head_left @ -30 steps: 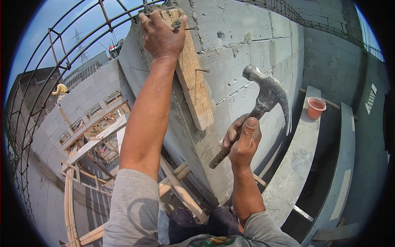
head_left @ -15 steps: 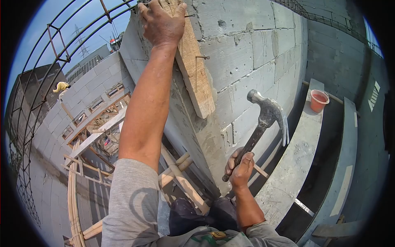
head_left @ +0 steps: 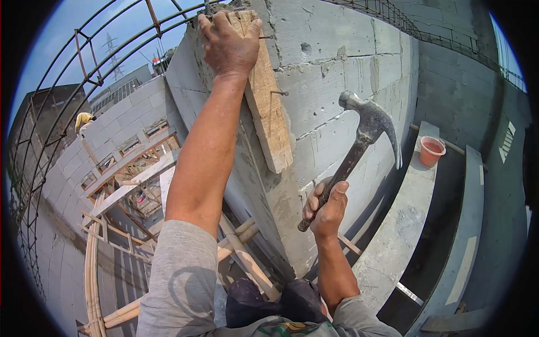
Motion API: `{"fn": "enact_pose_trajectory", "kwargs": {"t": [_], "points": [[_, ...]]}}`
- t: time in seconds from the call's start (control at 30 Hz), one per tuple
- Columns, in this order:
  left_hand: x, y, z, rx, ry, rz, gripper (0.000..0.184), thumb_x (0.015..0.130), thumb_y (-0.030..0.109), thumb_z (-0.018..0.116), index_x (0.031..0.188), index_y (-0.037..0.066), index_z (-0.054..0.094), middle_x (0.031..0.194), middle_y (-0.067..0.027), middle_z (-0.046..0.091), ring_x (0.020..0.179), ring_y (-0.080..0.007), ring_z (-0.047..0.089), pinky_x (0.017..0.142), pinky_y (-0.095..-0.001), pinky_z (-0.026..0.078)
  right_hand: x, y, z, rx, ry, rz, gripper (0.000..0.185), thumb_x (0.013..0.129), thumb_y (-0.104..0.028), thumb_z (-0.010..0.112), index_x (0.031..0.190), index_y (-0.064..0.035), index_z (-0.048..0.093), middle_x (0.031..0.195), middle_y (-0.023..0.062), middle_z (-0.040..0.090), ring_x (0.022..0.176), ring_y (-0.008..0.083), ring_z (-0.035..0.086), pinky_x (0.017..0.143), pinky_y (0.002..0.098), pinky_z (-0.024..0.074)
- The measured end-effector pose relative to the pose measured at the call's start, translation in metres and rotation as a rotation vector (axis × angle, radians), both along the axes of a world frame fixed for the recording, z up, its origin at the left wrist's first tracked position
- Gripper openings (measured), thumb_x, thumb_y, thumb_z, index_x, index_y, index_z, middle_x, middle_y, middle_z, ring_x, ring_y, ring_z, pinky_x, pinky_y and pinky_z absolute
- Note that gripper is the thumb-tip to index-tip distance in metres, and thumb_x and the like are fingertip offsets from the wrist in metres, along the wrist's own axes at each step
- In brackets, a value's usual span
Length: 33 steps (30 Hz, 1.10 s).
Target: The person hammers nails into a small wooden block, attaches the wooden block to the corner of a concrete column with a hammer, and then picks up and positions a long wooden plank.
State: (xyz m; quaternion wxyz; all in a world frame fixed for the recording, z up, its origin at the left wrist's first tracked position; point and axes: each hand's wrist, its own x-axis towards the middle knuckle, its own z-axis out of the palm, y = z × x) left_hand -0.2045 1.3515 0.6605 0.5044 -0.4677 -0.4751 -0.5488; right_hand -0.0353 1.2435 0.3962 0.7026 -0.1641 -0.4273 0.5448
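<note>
High on the corner of the block wall [head_left: 320,73], my left hand [head_left: 231,49] grips the upper end of a wooden board [head_left: 270,126], its fingers over the left edge and its thumb on the right. The board stands nearly upright against the corner. Two nails stick out of it: an upper nail [head_left: 266,37] by my thumb and a lower nail [head_left: 279,92] around mid-length. Lower down and to the right, my right hand [head_left: 328,210] is wrapped round the handle of a claw hammer [head_left: 359,147]. The hammer's head points up, apart from board and nails.
An orange bucket [head_left: 431,151] sits on a narrow plank walkway [head_left: 401,224] at right, beside a dark gap. Wooden poles [head_left: 244,247] cross below the wall. Rebar [head_left: 84,53] arches at upper left. Another person [head_left: 84,121] bends over the far wall.
My right hand has lifted the hammer a little. The board and my left hand appear slightly lower in view, with the left hand still gripping the board.
</note>
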Motion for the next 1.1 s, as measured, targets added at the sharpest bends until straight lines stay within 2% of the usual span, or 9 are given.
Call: {"fn": "enact_pose_trajectory", "kwargs": {"t": [0.2, 0.3, 0.43, 0.63, 0.77, 0.87, 0.97, 1.0, 1.1], "points": [[-0.003, 0.004, 0.000, 0.049, -0.020, 0.033, 0.075, 0.077, 0.060, 0.067, 0.128, 0.011, 0.041, 0.138, -0.0304, 0.035, 0.126, -0.0422, 0.044, 0.092, -0.0545, 0.046, 0.101, -0.029, 0.068, 0.821, 0.625, -0.436, 0.068, 0.086, -0.076, 0.029, 0.087, -0.0085, 0.041, 0.057, 0.0027, 0.040, 0.041, 0.0133, 0.041, 0.041, 0.0275, 0.0439], [-0.005, 0.003, -0.004, 0.059, -0.027, 0.028, 0.076, 0.077, 0.060, 0.067, 0.129, 0.011, 0.041, 0.138, -0.0306, 0.035, 0.126, -0.0424, 0.044, 0.091, -0.0543, 0.047, 0.067, -0.018, 0.058, 0.820, 0.755, -0.522, 0.068, 0.087, -0.076, 0.029, 0.087, -0.0086, 0.041, 0.059, 0.0023, 0.039, 0.043, 0.0138, 0.043, 0.044, 0.0285, 0.0452], [0.006, -0.006, -0.014, -0.039, -0.043, 0.038, 0.076, 0.077, 0.061, 0.066, 0.129, 0.011, 0.041, 0.137, -0.0309, 0.036, 0.125, -0.0427, 0.045, 0.091, -0.0537, 0.047, -0.041, 0.021, -0.011, -0.109, -0.184, 0.164, 0.062, 0.093, -0.067, 0.029, 0.073, -0.0090, 0.040, 0.051, 0.0005, 0.036, 0.037, 0.0128, 0.035, 0.036, 0.0283, 0.0337], [-0.003, 0.003, -0.005, 0.072, 0.024, 0.059, 0.076, 0.077, 0.061, 0.066, 0.127, 0.010, 0.043, 0.136, -0.0313, 0.037, 0.124, -0.0441, 0.045, 0.090, -0.0546, 0.047, 0.044, 0.001, 0.033, 0.168, 0.367, -0.245, 0.067, 0.091, -0.071, 0.025, 0.080, -0.0068, 0.041, 0.052, 0.0020, 0.038, 0.038, 0.0124, 0.037, 0.036, 0.0256, 0.0370], [0.001, 0.001, -0.001, 0.078, 0.009, 0.029, 0.075, 0.077, 0.060, 0.066, 0.127, 0.010, 0.043, 0.136, -0.0314, 0.037, 0.124, -0.0442, 0.046, 0.090, -0.0549, 0.047, 0.118, -0.016, 0.079, 0.889, 0.726, -0.682, 0.073, 0.085, -0.079, 0.027, 0.079, -0.0078, 0.043, 0.057, 0.0006, 0.030, 0.044, 0.0113, 0.033, 0.041, 0.0263, 0.0381], [-0.005, 0.005, -0.002, 0.025, -0.035, 0.046, 0.074, 0.077, 0.060, 0.067, 0.127, 0.010, 0.043, 0.136, -0.0314, 0.037, 0.124, -0.0440, 0.046, 0.090, -0.0548, 0.047, 0.038, -0.005, 0.056, 0.731, 0.771, -0.441, 0.075, 0.080, -0.083, 0.032, 0.080, -0.0082, 0.038, 0.058, 0.0007, 0.033, 0.048, 0.0130, 0.038, 0.046, 0.0274, 0.0384], [-0.006, 0.004, -0.005, -0.003, -0.026, 0.027, 0.075, 0.077, 0.059, 0.067, 0.127, 0.010, 0.043, 0.137, -0.0316, 0.036, 0.123, -0.0436, 0.046, 0.090, -0.0550, 0.046, -0.057, 0.040, -0.015, 0.135, -0.311, -0.017, 0.068, 0.089, -0.072, 0.032, 0.076, -0.0064, 0.041, 0.049, 0.0013, 0.036, 0.036, 0.0116, 0.035, 0.035, 0.0273, 0.0315], [-0.005, 0.003, 0.000, 0.016, -0.012, 0.003, 0.075, 0.077, 0.059, 0.067, 0.128, 0.010, 0.043, 0.137, -0.0317, 0.035, 0.123, -0.0435, 0.047, 0.090, -0.0551, 0.046, -0.042, 0.027, -0.006, -0.008, -0.209, 0.109, 0.069, 0.088, -0.073, 0.032, 0.073, -0.0064, 0.040, 0.050, 0.0010, 0.036, 0.037, 0.0112, 0.035, 0.036, 0.0264, 0.0310], [-0.005, 0.002, -0.011, -0.001, -0.008, 0.065, 0.076, 0.077, 0.060, 0.066, 0.129, 0.010, 0.042, 0.139, -0.0306, 0.034, 0.123, -0.0427, 0.047, 0.090, -0.0560, 0.045, -0.003, 0.009, 0.020, 0.178, 0.018, -0.124, 0.065, 0.091, -0.070, 0.029, 0.079, -0.0069, 0.040, 0.054, 0.0018, 0.037, 0.038, 0.0113, 0.036, 0.036, 0.0256, 0.0330]]}}
